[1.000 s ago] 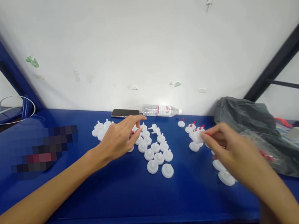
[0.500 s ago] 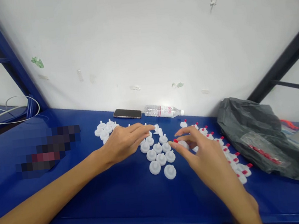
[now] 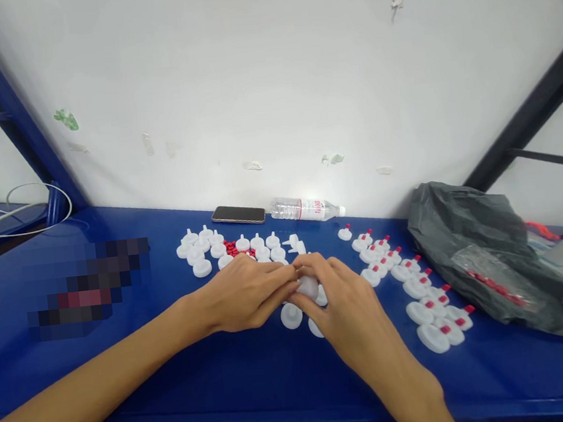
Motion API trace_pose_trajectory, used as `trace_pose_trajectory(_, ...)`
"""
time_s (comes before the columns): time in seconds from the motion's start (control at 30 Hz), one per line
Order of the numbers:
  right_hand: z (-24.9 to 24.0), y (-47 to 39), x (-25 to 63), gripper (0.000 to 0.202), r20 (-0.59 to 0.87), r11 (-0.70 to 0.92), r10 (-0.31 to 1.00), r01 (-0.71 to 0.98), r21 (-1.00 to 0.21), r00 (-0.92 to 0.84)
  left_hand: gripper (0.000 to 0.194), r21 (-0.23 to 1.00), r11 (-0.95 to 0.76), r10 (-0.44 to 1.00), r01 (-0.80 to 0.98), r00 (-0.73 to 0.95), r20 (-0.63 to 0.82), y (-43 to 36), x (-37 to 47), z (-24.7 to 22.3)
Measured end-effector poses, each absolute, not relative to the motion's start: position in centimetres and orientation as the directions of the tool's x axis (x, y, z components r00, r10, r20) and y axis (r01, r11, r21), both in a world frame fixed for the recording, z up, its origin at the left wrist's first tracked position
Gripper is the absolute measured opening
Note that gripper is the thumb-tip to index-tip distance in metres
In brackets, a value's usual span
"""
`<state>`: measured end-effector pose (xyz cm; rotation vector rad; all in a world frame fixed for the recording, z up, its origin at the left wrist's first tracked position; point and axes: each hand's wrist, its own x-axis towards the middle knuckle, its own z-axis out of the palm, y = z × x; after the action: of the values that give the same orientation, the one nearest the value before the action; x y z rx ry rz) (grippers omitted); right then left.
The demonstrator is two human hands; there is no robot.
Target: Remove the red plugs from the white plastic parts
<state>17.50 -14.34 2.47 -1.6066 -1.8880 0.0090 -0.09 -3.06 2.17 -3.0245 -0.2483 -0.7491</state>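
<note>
While the right hand [image 3: 351,301] hovers on the near side of the clear plastic bottle [image 3: 306,209], its fingers are wrapped around a white nozzle cap [image 3: 308,287] held above the table [image 3: 219,385]. The left hand [image 3: 249,288] has its fingertips drawn together at that cap; whether they pinch anything is hidden. Nearer than the bottle and to its left lie small red tips [image 3: 232,248] among untipped caps [image 3: 201,268]; nearer and to its right sit red-tipped caps [image 3: 417,287]. Being smooth and round, the held cap could probably twist or slip free if the right fingers press unevenly. Hands this low might also knock the loose caps [image 3: 291,317] around them, and a stray brush could scatter the red tips.
</note>
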Motion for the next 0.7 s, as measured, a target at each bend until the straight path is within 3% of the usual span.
trace_pose_trajectory(0.13,2.4,-14.4,17.8,0.041,0.501,0.273,0.863,0.892,-0.360,-0.062,0.029,0.101,-0.976,0.217,0.193,0.830,0.513,-2.5,-0.1,2.2)
trace_pose_trajectory(0.37,2.0,-14.1,17.9,0.052,0.574,0.301,0.815,0.909,-0.289,-0.088,0.023,0.153,-0.973,0.223,0.173,0.879,0.422,-2.3,-0.4,2.4)
trace_pose_trajectory(0.53,2.4,-13.9,18.1,0.032,0.711,0.341,0.680,0.936,-0.089,-0.180,0.028,0.287,-0.950,0.253,0.125,0.848,0.466,-2.8,0.1,2.9)
trace_pose_trajectory(0.63,3.0,-14.1,19.7,0.027,0.782,0.236,0.606,0.972,-0.004,-0.144,0.040,0.428,-0.883,0.419,0.192,0.733,0.535,-1.6,-0.6,3.7)
trace_pose_trajectory(0.7,3.5,-14.5,21.5,0.022,0.825,0.089,0.564,0.995,-0.043,-0.015,0.045,0.514,-0.798,0.591,0.316,0.577,0.563,0.1,-1.8,4.3)
